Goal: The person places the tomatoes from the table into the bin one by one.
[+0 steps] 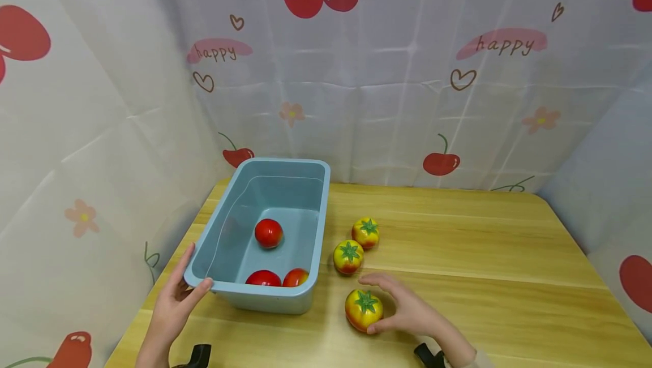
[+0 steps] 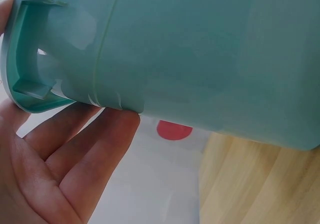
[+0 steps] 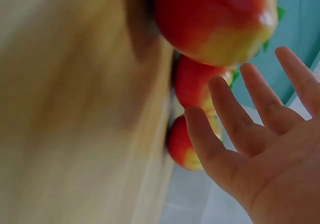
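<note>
A blue plastic bin (image 1: 270, 294) stands at the left of the table. My left hand (image 1: 170, 306) holds its near left corner, thumb at the rim and fingers against the outer wall (image 2: 200, 59). Inside lie three red tomatoes, one near the middle (image 1: 268, 233) and two at the near end, partly hidden by the rim. A yellow-red tomato (image 1: 364, 310) with a green star-shaped top sits right of the bin. Around its right side my right hand (image 1: 407, 308) is spread, thumb at its lower edge; the fingers look extended in the right wrist view.
Two more yellow-red tomatoes, a nearer one (image 1: 348, 257) and a farther one (image 1: 365, 232), sit close together beside the bin. The wooden table (image 1: 484, 243) meets a printed curtain (image 1: 377, 102) at the back and sides.
</note>
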`<state>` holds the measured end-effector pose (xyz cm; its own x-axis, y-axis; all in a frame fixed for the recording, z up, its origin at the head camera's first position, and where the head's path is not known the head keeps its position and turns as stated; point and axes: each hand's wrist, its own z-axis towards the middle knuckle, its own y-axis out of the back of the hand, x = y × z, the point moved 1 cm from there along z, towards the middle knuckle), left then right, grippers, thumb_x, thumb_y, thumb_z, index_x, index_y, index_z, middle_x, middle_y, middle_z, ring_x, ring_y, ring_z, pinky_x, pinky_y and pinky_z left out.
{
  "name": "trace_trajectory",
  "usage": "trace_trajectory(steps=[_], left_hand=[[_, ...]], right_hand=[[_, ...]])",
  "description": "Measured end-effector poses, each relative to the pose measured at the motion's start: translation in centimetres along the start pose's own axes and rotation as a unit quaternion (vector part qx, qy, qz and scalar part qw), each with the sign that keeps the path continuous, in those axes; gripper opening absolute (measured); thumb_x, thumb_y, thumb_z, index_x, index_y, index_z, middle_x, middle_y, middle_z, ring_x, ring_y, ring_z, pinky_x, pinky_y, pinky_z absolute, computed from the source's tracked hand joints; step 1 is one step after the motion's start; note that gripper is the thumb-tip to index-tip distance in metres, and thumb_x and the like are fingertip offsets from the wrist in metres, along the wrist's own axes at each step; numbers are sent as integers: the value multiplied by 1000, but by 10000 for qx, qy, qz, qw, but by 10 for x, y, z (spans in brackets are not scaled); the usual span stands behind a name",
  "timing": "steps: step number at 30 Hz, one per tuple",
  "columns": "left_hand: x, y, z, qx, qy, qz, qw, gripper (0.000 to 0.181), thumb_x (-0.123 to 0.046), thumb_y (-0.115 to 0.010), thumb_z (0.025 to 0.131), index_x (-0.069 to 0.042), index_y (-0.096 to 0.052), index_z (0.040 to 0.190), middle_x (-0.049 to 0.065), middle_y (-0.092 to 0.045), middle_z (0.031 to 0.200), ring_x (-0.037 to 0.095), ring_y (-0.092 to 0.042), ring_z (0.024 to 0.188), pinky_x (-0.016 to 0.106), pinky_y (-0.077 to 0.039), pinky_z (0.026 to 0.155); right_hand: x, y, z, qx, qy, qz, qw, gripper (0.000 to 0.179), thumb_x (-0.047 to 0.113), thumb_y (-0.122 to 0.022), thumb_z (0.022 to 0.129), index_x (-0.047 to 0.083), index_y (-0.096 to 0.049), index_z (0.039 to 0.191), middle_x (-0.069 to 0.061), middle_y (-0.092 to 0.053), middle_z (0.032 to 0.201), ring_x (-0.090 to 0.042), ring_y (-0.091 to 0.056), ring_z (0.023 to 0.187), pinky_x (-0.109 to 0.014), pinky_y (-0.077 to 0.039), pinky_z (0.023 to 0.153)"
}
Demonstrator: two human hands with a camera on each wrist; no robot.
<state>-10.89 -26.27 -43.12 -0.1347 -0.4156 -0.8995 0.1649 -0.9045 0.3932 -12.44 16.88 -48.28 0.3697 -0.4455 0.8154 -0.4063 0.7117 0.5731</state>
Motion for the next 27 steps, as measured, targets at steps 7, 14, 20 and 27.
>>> trace_trajectory(steps=[7, 14, 20, 27], left_hand=[[0, 1, -1, -3, -15, -39, 10000, 75, -7, -62, 91, -29, -22, 150, 20, -29, 145, -5, -48, 104, 12, -46, 76], [0, 1, -1, -11, -25, -23, 10000, 74, -7, -62, 91, -29, -23, 150, 20, -29, 145, -6, -48, 103, 12, -46, 76], [0, 0, 0, -16, -16, -33, 10000, 75, -7, -62, 90, -29, -23, 150, 20, -29, 145, -5, -48, 104, 12, -46, 76], [0, 0, 1, -6, -17, -31, 10000, 75, -8, -63, 90, -29, -23, 150, 19, -30, 145, -5, -48, 104, 13, -47, 76]], right_hand=[[-8, -8, -2, 188, -70, -87, 9998, 74, 37, -81, 71, 22, -48, 136, 0, -45, 137, -27, -42, 124, -53, -34, 99], [-8, -12, -3, 290, -439, 42, 9986, 73, 39, -79, 74, 26, -45, 137, 1, -46, 136, -24, -45, 120, -52, -35, 98], [-9, -12, -3, 226, -591, 218, 9978, 74, 42, -78, 74, 22, -45, 138, 0, -46, 136, -25, -45, 118, -52, -35, 97], [-10, -3, -2, -160, -524, 207, 9983, 73, 42, -78, 74, 21, -46, 137, -4, -48, 134, -28, -49, 116, -52, -39, 95]])
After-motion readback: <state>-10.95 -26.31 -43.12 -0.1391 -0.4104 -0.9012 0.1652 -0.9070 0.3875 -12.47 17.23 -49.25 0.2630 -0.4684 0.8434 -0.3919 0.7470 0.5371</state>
